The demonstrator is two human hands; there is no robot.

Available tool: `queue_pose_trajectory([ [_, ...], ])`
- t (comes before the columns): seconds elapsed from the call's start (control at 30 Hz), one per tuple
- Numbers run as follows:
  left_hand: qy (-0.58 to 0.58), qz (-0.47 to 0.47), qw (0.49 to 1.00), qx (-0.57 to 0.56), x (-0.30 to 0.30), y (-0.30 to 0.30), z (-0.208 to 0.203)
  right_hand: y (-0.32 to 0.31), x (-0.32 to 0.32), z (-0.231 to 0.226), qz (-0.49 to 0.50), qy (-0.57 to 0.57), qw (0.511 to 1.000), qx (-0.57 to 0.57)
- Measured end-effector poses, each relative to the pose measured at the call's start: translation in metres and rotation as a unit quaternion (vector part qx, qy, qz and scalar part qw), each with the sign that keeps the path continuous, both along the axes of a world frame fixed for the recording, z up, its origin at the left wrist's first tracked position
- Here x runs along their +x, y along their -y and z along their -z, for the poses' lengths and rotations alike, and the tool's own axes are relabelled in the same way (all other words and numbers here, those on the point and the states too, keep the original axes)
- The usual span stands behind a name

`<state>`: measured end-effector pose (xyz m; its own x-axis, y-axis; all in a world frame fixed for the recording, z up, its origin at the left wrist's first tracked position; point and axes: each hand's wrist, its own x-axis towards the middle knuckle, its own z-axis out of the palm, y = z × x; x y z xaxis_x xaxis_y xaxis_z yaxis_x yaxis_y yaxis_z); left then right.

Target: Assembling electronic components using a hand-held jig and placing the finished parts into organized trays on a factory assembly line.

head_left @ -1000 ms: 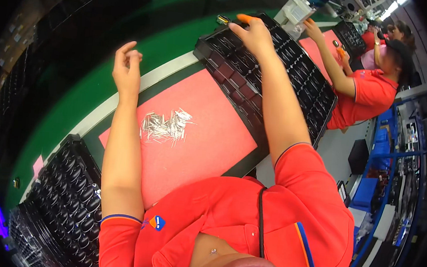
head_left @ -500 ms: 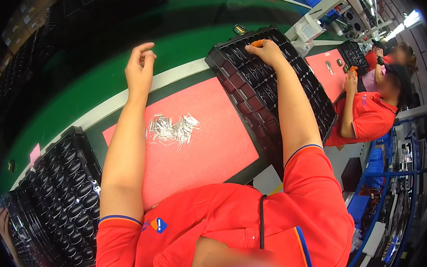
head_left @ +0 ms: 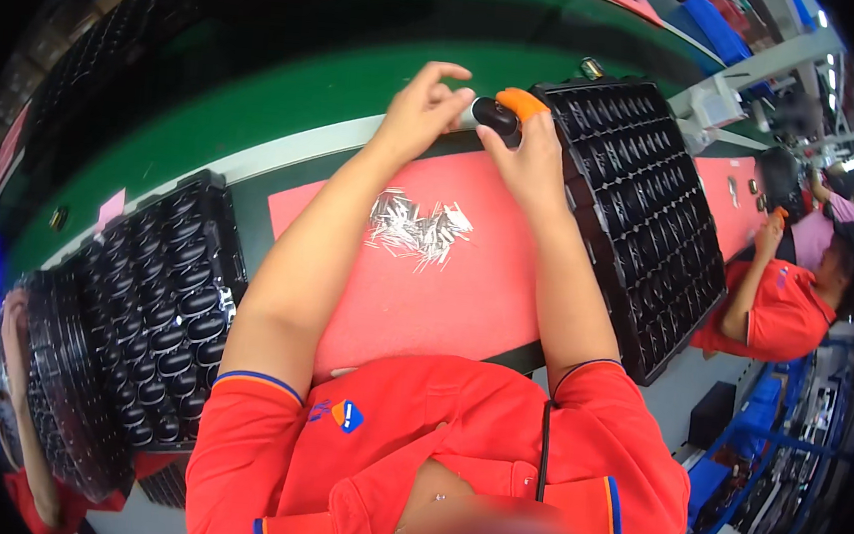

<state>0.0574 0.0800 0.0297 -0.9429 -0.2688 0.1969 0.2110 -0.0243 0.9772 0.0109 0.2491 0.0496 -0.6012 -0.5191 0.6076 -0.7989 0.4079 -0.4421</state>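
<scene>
My right hand (head_left: 533,160) pinches a small glossy black oval piece (head_left: 496,115) with a pale edge on its left side. An orange finger cot (head_left: 522,104) covers one of its fingertips. My left hand (head_left: 422,114) meets the piece's pale left end with its fingertips, one finger arched above; the exact contact is partly hidden. Below both hands, a pile of thin silvery pins (head_left: 418,228) lies on a pink mat (head_left: 423,312). At my right stands a black tray (head_left: 642,214) with rows of moulded pockets.
Another black tray (head_left: 167,317) on the left holds many glossy black oval pieces. A green conveyor belt (head_left: 290,96) with a pale rail (head_left: 296,146) runs beyond the mat. A co-worker in a red shirt (head_left: 790,306) sits at the right; another person's arm (head_left: 30,406) shows far left.
My right hand has come away from the right tray and now holds the black oval piece in front of me. My left hand has moved right to meet it. The view has shifted.
</scene>
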Motion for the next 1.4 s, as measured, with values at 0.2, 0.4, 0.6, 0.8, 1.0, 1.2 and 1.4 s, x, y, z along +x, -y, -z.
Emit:
queue_pose_trajectory([
  [0.2,0.019,0.048,0.99,-0.13,-0.003,0.006,0.015,0.007,0.005,0.022,-0.025,-0.036,0.998,-0.049],
  [0.4,0.002,0.004,0.983,-0.181,0.004,0.001,0.005,0.008,0.015,0.019,-0.097,0.372,0.873,-0.299],
  [0.6,-0.002,-0.012,0.981,-0.195,0.005,-0.005,0.002,-0.005,0.0,0.029,-0.068,0.441,0.876,-0.18],
  [0.8,-0.011,0.013,0.982,-0.187,0.003,-0.006,0.003,-0.008,-0.002,0.031,-0.053,0.438,0.888,-0.132],
  [1.0,-0.009,0.015,0.972,-0.233,0.006,0.002,0.005,0.002,0.003,0.029,-0.065,0.453,0.873,-0.169],
  [1.2,-0.091,-0.034,0.953,-0.287,0.004,0.005,0.007,0.0,0.003,0.029,-0.073,0.444,0.878,-0.163],
  [1.4,-0.16,-0.211,0.925,-0.272,-0.008,0.03,-0.009,0.0,0.001,0.035,-0.064,0.452,0.869,-0.192],
])
